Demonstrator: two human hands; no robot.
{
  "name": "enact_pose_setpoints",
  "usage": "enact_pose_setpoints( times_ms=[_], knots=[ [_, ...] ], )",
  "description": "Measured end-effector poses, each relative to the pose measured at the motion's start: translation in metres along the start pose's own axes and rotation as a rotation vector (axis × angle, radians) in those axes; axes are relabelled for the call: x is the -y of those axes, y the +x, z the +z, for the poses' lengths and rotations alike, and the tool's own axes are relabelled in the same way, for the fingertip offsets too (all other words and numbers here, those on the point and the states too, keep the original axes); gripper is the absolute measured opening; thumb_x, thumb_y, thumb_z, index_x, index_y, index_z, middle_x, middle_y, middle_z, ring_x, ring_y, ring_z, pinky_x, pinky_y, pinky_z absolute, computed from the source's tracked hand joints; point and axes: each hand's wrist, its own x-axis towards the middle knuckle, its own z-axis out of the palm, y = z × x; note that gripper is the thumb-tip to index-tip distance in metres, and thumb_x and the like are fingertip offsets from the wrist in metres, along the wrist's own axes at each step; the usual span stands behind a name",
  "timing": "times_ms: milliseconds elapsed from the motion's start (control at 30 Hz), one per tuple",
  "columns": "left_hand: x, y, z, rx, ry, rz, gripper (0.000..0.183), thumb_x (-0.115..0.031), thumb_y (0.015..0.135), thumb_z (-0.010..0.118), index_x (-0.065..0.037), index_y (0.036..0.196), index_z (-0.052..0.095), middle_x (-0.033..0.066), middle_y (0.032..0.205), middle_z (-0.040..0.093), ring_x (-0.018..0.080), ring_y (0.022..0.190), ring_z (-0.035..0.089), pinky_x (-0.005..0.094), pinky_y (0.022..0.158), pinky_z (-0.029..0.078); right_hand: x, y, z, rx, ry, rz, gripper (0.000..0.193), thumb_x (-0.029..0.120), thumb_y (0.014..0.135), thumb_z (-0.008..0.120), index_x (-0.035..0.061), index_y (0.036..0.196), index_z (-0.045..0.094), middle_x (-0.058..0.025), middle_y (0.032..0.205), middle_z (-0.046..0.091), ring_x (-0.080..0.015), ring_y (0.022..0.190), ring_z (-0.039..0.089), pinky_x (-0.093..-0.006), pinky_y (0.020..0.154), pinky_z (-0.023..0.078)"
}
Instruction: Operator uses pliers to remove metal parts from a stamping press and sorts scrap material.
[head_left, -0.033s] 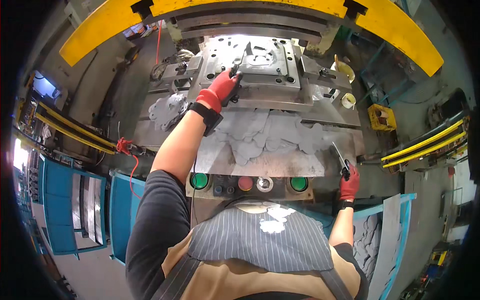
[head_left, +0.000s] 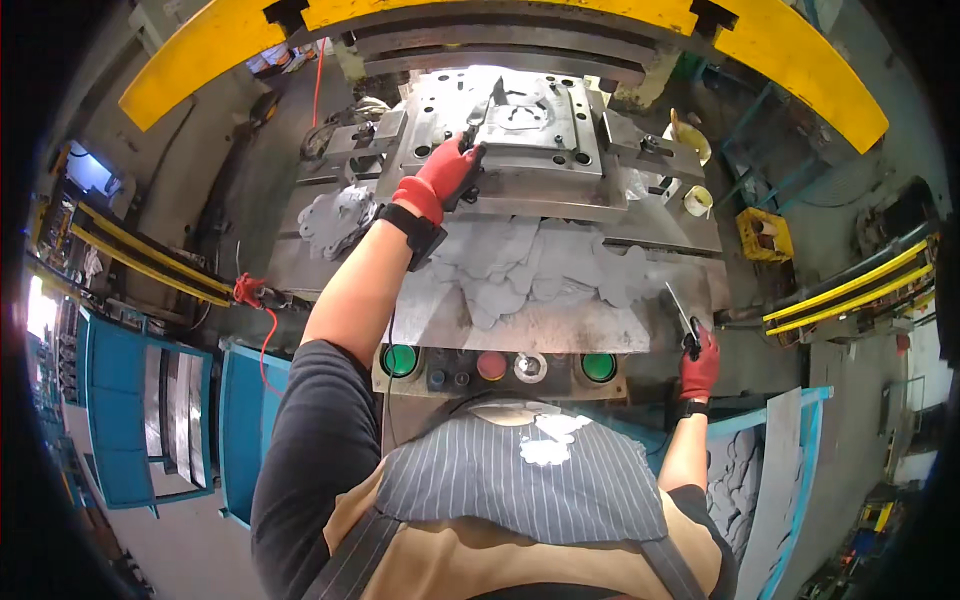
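Observation:
My left hand point(head_left: 448, 170), in a red glove with black fingertips, reaches over the near edge of a bright metal die point(head_left: 430, 132). Its fingers are closed round a slim hand tool point(head_left: 478, 114) with a greyish shaft and dark tip, whose exact kind I cannot make out. Beyond the tool, a shaped outline point(head_left: 522, 118) shows on the die face. Low at the right, my gloved right hand point(head_left: 701, 366) grips a thin metal rod tool point(head_left: 676, 301) with a dark handle. The rod slants up beside the plate edge.
Flat grey metal pieces point(head_left: 540, 265) overlap on the plate before the die; more lie in a pile point(head_left: 338, 220) at the left. Green buttons point(head_left: 399, 361) line the near panel. A yellow press beam point(head_left: 800, 75) arches overhead. A yellow crate point(head_left: 763, 235) stands at the right.

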Motion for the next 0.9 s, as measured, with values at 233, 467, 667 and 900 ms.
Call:
enact_pose_setpoints(
  times_ms=[233,467,667,900],
  knots=[
    [0.006,-0.108,-0.033,-0.196,-0.133,0.28,0.03,-0.023,0.088,0.047,-0.007,0.113,0.044,0.0032,0.075,0.052,0.0079,0.054,0.045,0.024,0.042,0.041,-0.017,0.009,0.008,-0.12,0.026,-0.033,0.041,0.002,0.071,0.055,0.0082,0.111,0.052,-0.0145,0.099,0.054,-0.0298,0.094,0.051,-0.0377,0.085,0.039],
    [0.11,-0.22,-0.064,-0.589,-0.014,-0.032,0.029,-0.02,0.088,0.045,-0.007,0.115,0.043,0.006,0.078,0.054,0.01,0.054,0.047,0.0273,0.043,0.041,-0.049,0.01,0.021,-0.413,0.665,0.457,0.025,0.012,0.086,0.048,0.0011,0.108,0.052,-0.0098,0.1,0.056,-0.0174,0.08,0.056,-0.0289,0.069,0.048],
    [0.222,-0.225,-0.081,-0.57,0.501,-0.361,0.028,-0.033,0.086,0.045,-0.009,0.098,0.051,0.0047,0.064,0.049,0.0158,0.059,0.054,0.0322,0.047,0.044,0.08,0.035,-0.011,-0.311,0.751,0.507,0.027,0.018,0.083,0.054,0.0017,0.105,0.053,-0.0122,0.097,0.059,-0.0152,0.078,0.057,-0.0281,0.065,0.047],
    [0.216,-0.238,-0.133,-0.291,-0.911,-0.463,0.03,-0.034,0.086,0.042,-0.007,0.082,0.053,0.0008,0.06,0.051,0.0132,0.05,0.051,0.0271,0.041,0.041,0.119,0.048,0.009,-0.04,0.96,0.064,0.03,0.013,0.081,0.051,0.0048,0.109,0.052,-0.0081,0.1,0.054,-0.0133,0.078,0.054,-0.027,0.062,0.046]
  ],
)
